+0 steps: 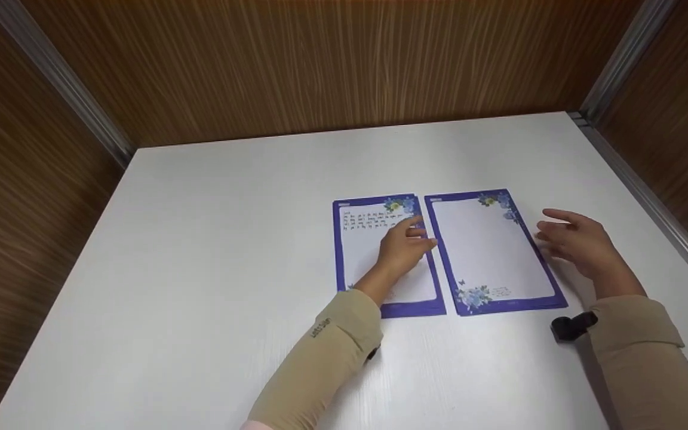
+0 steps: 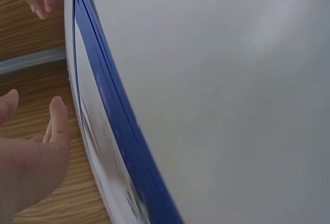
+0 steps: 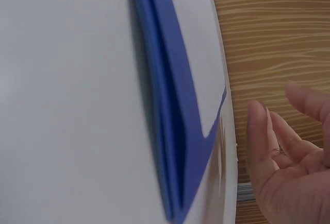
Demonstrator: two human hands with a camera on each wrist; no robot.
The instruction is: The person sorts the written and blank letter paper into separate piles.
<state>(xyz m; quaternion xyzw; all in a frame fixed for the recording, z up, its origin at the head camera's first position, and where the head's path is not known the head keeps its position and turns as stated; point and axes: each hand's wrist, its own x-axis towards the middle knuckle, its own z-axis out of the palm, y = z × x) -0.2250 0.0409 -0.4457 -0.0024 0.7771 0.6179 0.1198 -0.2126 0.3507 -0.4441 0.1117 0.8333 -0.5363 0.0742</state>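
Note:
Two flat stacks of paper with purple-blue borders and printed blue and yellow flowers lie side by side. The left paper stack (image 1: 359,257) carries rows of small dark writing near its top; the right paper stack (image 1: 493,251) has a blank middle. Over the right edge of the left stack is my left hand (image 1: 402,246), fingers relaxed and holding nothing. My right hand (image 1: 580,242) hovers just beyond the right stack's right edge, its fingers loosely bent and nothing in them. Layered sheet edges (image 3: 178,105) show in the right wrist view.
The papers lie on a white table (image 1: 200,257). A brown wood-grain panel (image 1: 320,65) rises behind it, with more panels and metal strips at both sides. A black device (image 1: 571,327) sits at the right cuff.

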